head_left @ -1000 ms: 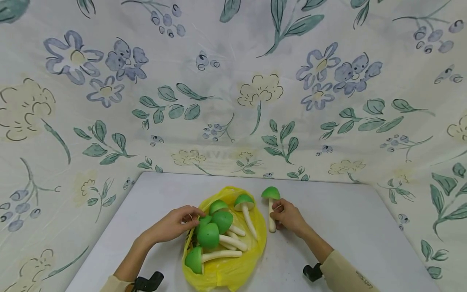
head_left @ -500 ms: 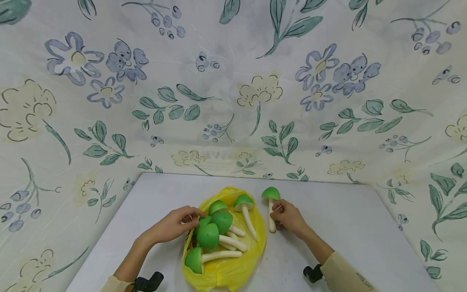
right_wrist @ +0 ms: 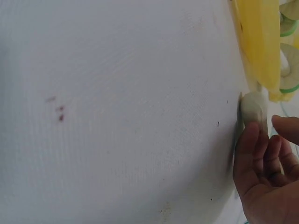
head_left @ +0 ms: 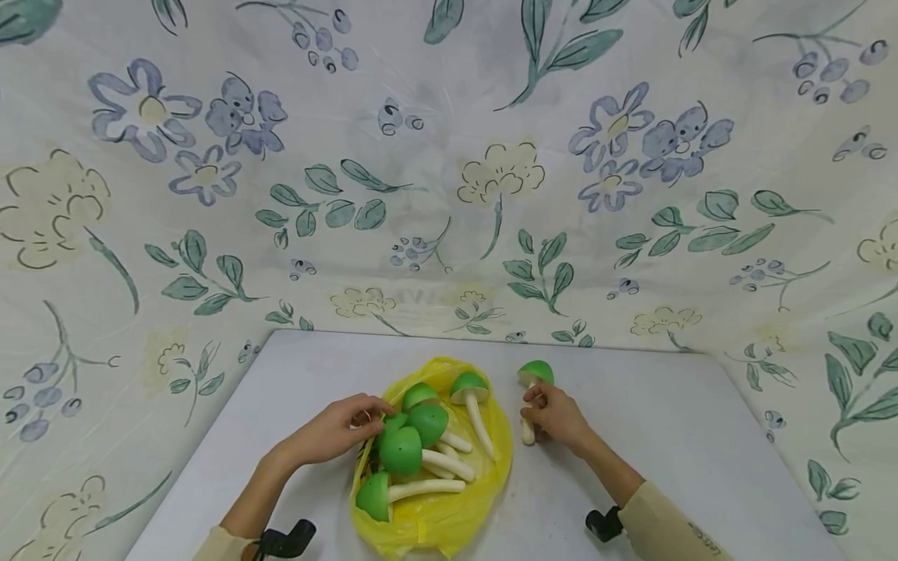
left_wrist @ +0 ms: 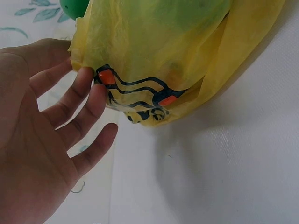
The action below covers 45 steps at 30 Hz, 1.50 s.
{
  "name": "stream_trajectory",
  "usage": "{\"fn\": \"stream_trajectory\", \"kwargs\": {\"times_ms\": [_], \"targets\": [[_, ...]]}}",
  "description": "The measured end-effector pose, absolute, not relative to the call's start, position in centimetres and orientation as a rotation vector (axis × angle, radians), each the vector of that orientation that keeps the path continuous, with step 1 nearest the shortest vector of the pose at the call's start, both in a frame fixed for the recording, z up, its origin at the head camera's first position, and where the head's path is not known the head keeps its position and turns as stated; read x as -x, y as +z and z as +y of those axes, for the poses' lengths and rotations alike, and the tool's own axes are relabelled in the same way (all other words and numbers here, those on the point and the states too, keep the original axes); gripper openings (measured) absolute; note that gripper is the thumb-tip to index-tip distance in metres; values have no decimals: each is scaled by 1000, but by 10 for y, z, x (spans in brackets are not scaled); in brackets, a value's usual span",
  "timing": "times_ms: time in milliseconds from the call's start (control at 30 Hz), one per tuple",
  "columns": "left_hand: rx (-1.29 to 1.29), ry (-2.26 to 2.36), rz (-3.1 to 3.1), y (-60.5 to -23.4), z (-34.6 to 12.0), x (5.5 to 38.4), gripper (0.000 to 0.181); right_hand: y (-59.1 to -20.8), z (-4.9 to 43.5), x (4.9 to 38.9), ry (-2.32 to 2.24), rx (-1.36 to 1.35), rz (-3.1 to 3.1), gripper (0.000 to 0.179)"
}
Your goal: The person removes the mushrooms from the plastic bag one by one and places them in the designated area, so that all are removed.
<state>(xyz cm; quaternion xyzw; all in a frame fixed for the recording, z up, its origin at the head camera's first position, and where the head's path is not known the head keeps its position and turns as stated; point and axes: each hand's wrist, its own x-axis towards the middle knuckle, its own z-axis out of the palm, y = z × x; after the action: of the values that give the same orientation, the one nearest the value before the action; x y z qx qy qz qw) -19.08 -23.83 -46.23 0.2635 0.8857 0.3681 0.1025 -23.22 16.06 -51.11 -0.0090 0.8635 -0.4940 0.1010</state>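
A toy mushroom (head_left: 536,372) with a green cap and pale stem lies on the white table, right of a yellow plastic bag (head_left: 456,534). My right hand (head_left: 557,417) holds its stem between thumb and fingers, covering the middle of it. In the right wrist view, the rounded stem end (right_wrist: 253,107) shows beyond the fingertips. My left hand (head_left: 344,428) pinches the bag's left rim between thumb and fingers; the left wrist view shows the other fingers spread along the printed side of the bag (left_wrist: 145,88). Several more green-capped mushrooms (head_left: 401,452) lie in the open bag.
The white table (head_left: 652,436) extends on both sides of the bag. A floral cloth (head_left: 421,234) hangs behind it and along its sides. Black wrist cameras (head_left: 288,539) sit at both sleeves.
The mushroom in my right hand has shifted a little to the right, its cap now partly behind the fingers. My left hand and the bag have stayed in place.
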Motion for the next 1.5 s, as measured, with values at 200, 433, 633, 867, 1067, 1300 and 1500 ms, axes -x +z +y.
{"fn": "stream_trajectory", "kwargs": {"times_ms": [200,433,633,867,1067,1300,1500], "targets": [[-785,1094,2614,-463,-239,191,26,-513,160,232,-1424,35,2586,20],[-782,1086,2610,-463,-238,190,26,-514,159,231,-1389,31,2605,16],[-774,1077,2611,-462,-237,190,26,-513,159,231,-1383,80,2604,14],[-781,1084,2608,-460,-236,189,25,-513,158,230,-1387,110,2573,15],[-802,1086,2613,-459,-236,188,25,-512,159,231,-1389,85,2568,16],[-797,1082,2612,-459,-236,189,26,-511,159,231,-1377,83,2591,14],[-794,1076,2603,-460,-237,191,26,-511,162,230,-1373,103,2613,13]]}}
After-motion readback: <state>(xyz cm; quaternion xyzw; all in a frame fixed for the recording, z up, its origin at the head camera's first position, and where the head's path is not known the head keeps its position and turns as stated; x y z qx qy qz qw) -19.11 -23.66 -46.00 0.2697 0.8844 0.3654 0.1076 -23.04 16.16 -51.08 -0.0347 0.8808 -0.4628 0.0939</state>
